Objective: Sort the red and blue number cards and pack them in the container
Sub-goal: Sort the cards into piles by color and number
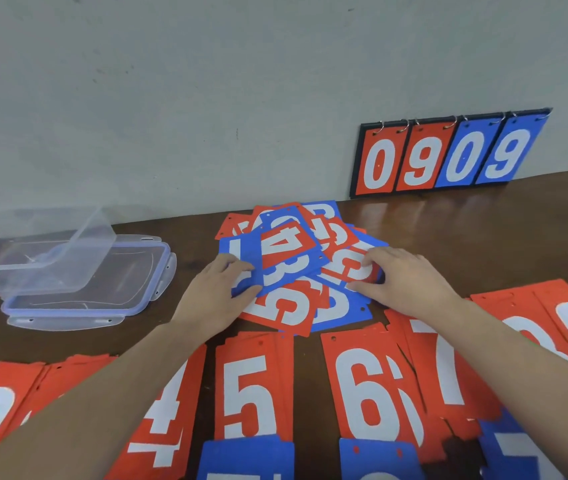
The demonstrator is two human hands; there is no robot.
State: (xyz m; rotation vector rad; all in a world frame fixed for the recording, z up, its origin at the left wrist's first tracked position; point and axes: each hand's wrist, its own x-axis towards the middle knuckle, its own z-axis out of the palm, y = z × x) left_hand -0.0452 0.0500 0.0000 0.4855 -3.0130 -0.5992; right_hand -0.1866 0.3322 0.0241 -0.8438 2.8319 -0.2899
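**Mid-sort: both hands working the mixed pile**

I judge I am in the sorting step, not yet packing. My left hand (216, 292) pinches the near corner of a blue card (282, 271) showing a 3, thumb on top and fingers beneath its edge. My right hand (404, 278) rests on a red card (348, 268) at the pile's right side, fingers curled at its edge; I cannot tell whether it grips or only presses. The mixed pile (296, 265) sits mid-bench, just beyond the sorted red stacks: 4 (168, 420), 5 (251, 389), 6 (369, 389), 7 (449, 368). Blue cards (248, 459) begin a nearer row at the bottom edge.

The container (36, 251) lies tilted on its lid (85, 292), far left, apart from the cards and holding none that I can see.

Next I would need to free the blue 3 without dragging the red 4 (286, 244) lying on it, then carry it to the blue row.

Hidden: my forearms cover parts of the 4 and 7 stacks; the frame cuts off the blue row and the outermost red stacks. The scoreboard (449, 154) leans against the wall.
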